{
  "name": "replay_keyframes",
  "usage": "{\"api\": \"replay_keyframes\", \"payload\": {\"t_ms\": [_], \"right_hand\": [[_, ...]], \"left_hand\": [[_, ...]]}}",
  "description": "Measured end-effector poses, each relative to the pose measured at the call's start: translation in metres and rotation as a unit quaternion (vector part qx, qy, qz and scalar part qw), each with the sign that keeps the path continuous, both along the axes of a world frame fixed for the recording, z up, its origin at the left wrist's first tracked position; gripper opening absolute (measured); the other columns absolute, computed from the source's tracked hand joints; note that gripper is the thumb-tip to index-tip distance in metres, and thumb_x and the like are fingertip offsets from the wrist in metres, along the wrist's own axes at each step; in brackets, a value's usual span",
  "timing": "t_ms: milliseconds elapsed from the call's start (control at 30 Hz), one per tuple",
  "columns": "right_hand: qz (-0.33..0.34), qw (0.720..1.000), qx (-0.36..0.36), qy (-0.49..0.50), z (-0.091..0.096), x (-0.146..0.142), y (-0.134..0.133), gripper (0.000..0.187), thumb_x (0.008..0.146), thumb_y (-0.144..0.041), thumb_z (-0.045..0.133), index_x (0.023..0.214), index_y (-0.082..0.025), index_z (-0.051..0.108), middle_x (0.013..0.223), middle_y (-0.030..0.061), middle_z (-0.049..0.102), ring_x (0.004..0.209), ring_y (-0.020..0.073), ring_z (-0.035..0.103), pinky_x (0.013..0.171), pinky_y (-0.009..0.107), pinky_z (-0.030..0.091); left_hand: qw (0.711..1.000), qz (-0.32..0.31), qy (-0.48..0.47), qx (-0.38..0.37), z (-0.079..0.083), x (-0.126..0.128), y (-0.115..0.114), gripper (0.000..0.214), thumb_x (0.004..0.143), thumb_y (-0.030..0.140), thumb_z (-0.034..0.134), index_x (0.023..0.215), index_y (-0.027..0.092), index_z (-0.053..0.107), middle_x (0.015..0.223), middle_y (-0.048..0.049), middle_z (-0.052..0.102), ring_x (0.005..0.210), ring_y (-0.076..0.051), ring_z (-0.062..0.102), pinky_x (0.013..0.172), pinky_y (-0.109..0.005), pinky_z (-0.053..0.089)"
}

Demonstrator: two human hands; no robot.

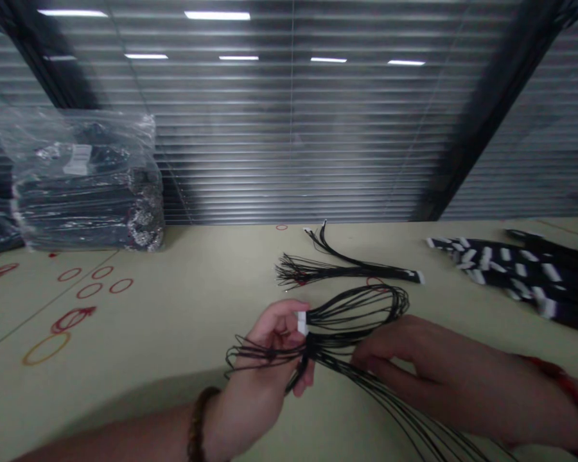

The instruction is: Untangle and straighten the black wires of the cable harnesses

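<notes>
1. The left hand, a brown beaded bracelet on its wrist, is curled shut around a black wire harness of thin, loose strands, gripping it just below a small white plastic connector.
2. The right hand, a red cord bracelet on its wrist, is half open at 3 o'clock from the left hand, its fingers among the strands; I cannot tell whether it grips any.
3. The harness loops out towards 2 o'clock, and its long ends trail off towards 5 o'clock.
4. A second black wire harness lies on the pale green work table at 12 o'clock.
5. A heap of black harnesses with white connectors lies at 2 o'clock.
6. A clear plastic bag of black bundles stands at 10 o'clock, near red and yellow painted rings.
7. Grey slatted blinds rise behind the table.
</notes>
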State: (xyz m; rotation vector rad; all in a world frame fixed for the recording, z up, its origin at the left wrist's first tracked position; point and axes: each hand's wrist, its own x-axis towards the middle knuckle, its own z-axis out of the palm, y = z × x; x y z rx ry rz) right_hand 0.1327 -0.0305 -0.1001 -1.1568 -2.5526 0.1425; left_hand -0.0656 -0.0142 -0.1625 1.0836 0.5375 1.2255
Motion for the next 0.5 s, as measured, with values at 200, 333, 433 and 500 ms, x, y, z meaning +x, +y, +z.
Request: {"api": "replay_keyframes", "payload": {"t_ms": [200,333,433,500], "right_hand": [[0.026,0.982,-0.167,0.088,-0.001,-0.016,0.006,0.024,0.089,-0.014,0.046,0.082,-0.019,0.068,0.071,-0.0027,0.064,0.067,0.0083,0.058,0.064,0.016,0.042],[0.011,0.977,-0.185,0.103,-0.004,-0.017,0.006,0.025,0.089,-0.015,0.045,0.076,-0.019,0.065,0.068,-0.0039,0.061,0.064,0.0076,0.055,0.062,0.017,0.039],[0.000,0.979,-0.177,0.098,-0.007,-0.016,0.007,0.025,0.090,-0.015,0.044,0.072,-0.018,0.062,0.063,-0.0049,0.058,0.059,0.0068,0.050,0.057,0.019,0.035],[-0.001,0.982,-0.155,0.103,-0.009,-0.015,0.007,0.025,0.090,-0.015,0.044,0.069,-0.018,0.058,0.062,-0.0056,0.056,0.057,0.0064,0.049,0.056,0.019,0.032]], "left_hand": [[0.999,-0.034,-0.026,0.028,-0.002,0.001,-0.002,0.013,0.088,0.026,0.057,0.100,0.029,0.059,0.070,0.0058,0.048,0.042,0.000,0.047,0.036,-0.008,0.032],[0.999,-0.037,-0.023,0.024,-0.002,0.001,-0.001,0.013,0.087,0.028,0.058,0.100,0.031,0.060,0.071,0.0061,0.049,0.041,0.000,0.048,0.037,-0.008,0.033],[1.000,-0.028,-0.013,0.003,-0.002,0.001,-0.001,0.013,0.086,0.029,0.059,0.099,0.030,0.061,0.073,0.0054,0.051,0.042,0.000,0.050,0.037,-0.008,0.035],[0.999,-0.033,-0.017,0.003,-0.002,0.001,0.000,0.013,0.087,0.029,0.058,0.099,0.031,0.061,0.072,0.0060,0.051,0.042,0.000,0.050,0.037,-0.007,0.035]]}}
